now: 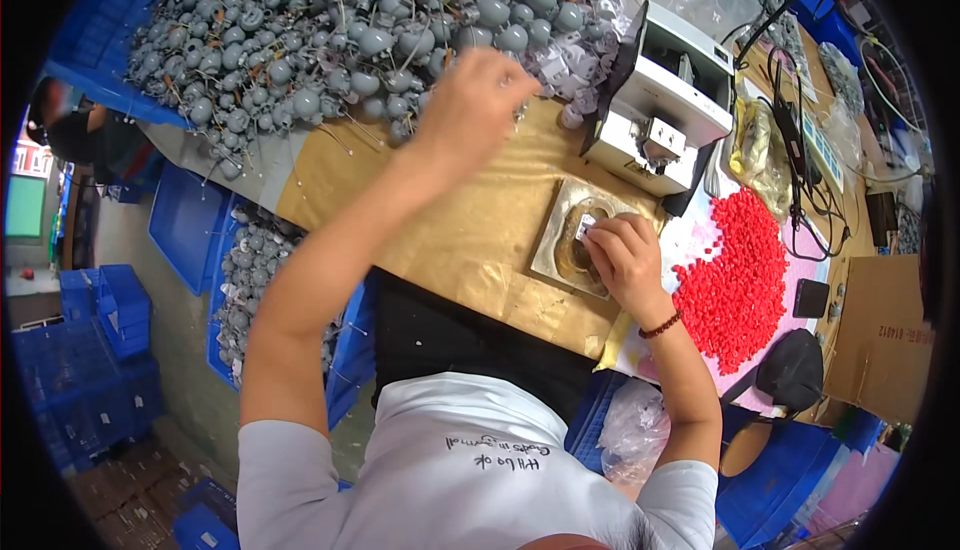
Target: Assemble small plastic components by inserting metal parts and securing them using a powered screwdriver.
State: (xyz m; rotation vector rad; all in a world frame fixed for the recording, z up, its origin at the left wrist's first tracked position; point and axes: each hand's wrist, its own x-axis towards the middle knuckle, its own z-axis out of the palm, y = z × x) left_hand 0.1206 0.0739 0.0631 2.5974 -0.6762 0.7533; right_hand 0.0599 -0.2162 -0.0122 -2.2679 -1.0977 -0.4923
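Note:
My left hand (472, 110) is raised over the near edge of a large heap of grey round bulb-like parts with thin wires (375, 42). Motion smears its bent fingers, so whether they hold anything does not show. A small white plastic piece (584, 227) is pinched by the fingertips of my right hand (628, 258). That hand is over a square metal block (545, 255) with an oval brownish ring-shaped area in its middle. Its fingers cover part of the block's right side.
Behind the block stands a white box-shaped machine (665, 90). Small red plastic pieces (740, 280) are heaped to the right, near a black cable (797, 165). Small white parts (572, 62) lie beside the grey heap. Blue crates (180, 215) stand at the left, below the table.

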